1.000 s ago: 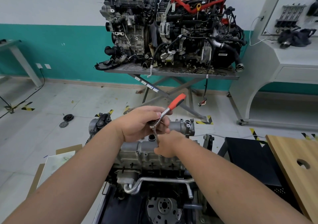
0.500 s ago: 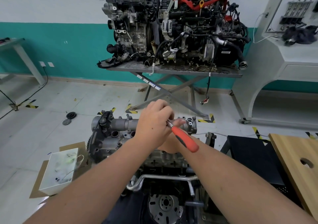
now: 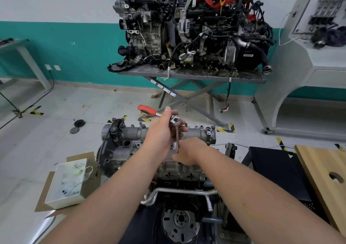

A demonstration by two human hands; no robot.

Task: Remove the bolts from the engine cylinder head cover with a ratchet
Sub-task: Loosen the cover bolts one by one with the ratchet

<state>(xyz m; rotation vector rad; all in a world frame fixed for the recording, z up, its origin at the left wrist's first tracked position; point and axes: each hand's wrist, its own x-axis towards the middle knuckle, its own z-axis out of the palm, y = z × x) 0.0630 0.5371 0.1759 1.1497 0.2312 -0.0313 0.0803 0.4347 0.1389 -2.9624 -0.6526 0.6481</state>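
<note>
A: Ratchet [image 3: 175,122] first: where does it sit against the hands?

B: Its chrome head is held in the left hand [image 3: 162,131], fingers curled round it above the cylinder head cover [image 3: 131,146]. The red handle sticks out up and to the left past that hand's knuckles. A long extension bar [image 3: 177,140] drops straight down from the head toward the cover.

A: And the right hand?

B: The right hand [image 3: 189,153] lies lower, on the cover at the foot of the bar. Its fingers curl in round the bar's lower end, though the grip itself faces away from the camera.

A: What can't you make out?

B: The socket and whichever bolt it meets are hidden under the right hand. The other bolts along the cover are too small to pick out with certainty. Below the cover, the engine front is cut off by the bottom edge.

A: What surrounds the cover?

B: Left of it, on a pale tiled floor, a white open box [image 3: 67,183] rests on flattened cardboard [image 3: 78,157]. Right of it stands a black stand [image 3: 277,170], then a wooden board [image 3: 325,176] with a round hole. Beyond the cover, two complete engines [image 3: 191,26] sit on a grey scissor table [image 3: 187,75] against a white and teal wall [image 3: 74,45]. Yellow and black tape marks dot the floor behind the cover.
</note>
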